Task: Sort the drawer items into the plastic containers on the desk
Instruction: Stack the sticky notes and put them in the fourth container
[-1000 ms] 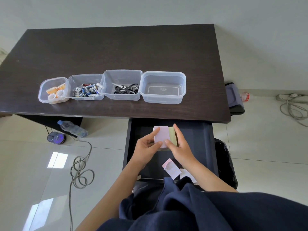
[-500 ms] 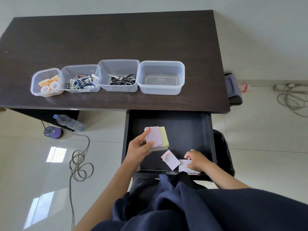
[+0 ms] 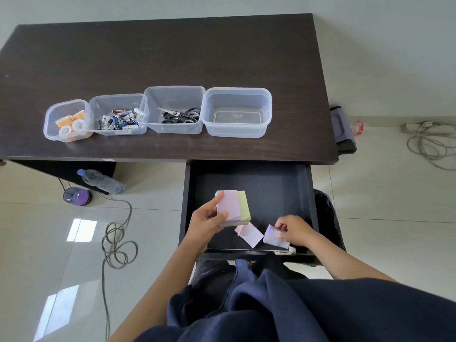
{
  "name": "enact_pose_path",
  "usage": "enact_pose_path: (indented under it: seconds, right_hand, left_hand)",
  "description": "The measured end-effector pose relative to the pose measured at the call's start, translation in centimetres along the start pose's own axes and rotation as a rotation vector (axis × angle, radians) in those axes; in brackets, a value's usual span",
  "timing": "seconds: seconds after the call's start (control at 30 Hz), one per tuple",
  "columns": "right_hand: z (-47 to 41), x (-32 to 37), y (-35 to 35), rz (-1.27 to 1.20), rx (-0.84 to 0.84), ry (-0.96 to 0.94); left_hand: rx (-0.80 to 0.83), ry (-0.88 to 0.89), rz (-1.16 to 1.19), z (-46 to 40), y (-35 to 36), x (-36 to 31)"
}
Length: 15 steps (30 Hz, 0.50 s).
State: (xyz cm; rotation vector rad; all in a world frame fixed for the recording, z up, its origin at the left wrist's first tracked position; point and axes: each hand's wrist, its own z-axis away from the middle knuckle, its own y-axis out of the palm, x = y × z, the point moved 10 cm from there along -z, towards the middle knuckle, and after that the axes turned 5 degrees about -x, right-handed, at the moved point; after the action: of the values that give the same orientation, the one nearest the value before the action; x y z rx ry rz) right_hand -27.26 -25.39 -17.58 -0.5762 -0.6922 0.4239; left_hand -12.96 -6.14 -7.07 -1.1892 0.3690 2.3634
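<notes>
The black drawer point(image 3: 249, 174) stands pulled out under the desk. My left hand point(image 3: 206, 223) grips a stack of sticky notes point(image 3: 233, 207), pink on top and green beneath, above the drawer floor. My right hand point(image 3: 292, 229) pinches a pale lilac note pad point(image 3: 271, 236) at the drawer's front right. A loose pink note point(image 3: 250, 234) lies between the hands. On the dark desk point(image 3: 172, 50) sit several clear containers in a row: tape rolls point(image 3: 66, 119), batteries point(image 3: 118, 117), scissors point(image 3: 176, 109), and an empty container point(image 3: 237, 112).
A water bottle point(image 3: 100, 181) and a purple round device point(image 3: 77, 196) sit on the floor under the desk, with a coiled cable point(image 3: 118, 245) nearby. A dark bin point(image 3: 328, 218) stands right of the drawer. Cables point(image 3: 429, 141) lie at far right.
My right hand let go of the stack, dropped to the drawer's front right and pinched the lilac pad, lifting its edge. The left hand keeps holding the stack alone.
</notes>
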Motion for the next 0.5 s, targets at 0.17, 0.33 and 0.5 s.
enact_pose_path:
  seconds: [0.17, 0.33, 0.5]
  right_hand:
    - [1.1, 1.3, -5.1, -0.372, -0.361, -0.004]
    - [4.0, 5.7, -10.5, -0.641, -0.603, -0.135]
    - [6.3, 9.9, -12.9, -0.747, -0.705, -0.303]
  left_hand:
    - [-0.01, -0.019, 0.01, -0.1, -0.1, 0.2]
    - [0.005, -0.018, 0.042, -0.1, 0.3, -0.3]
    - [0.044, -0.009, 0.08, 0.0, 1.1, -1.0]
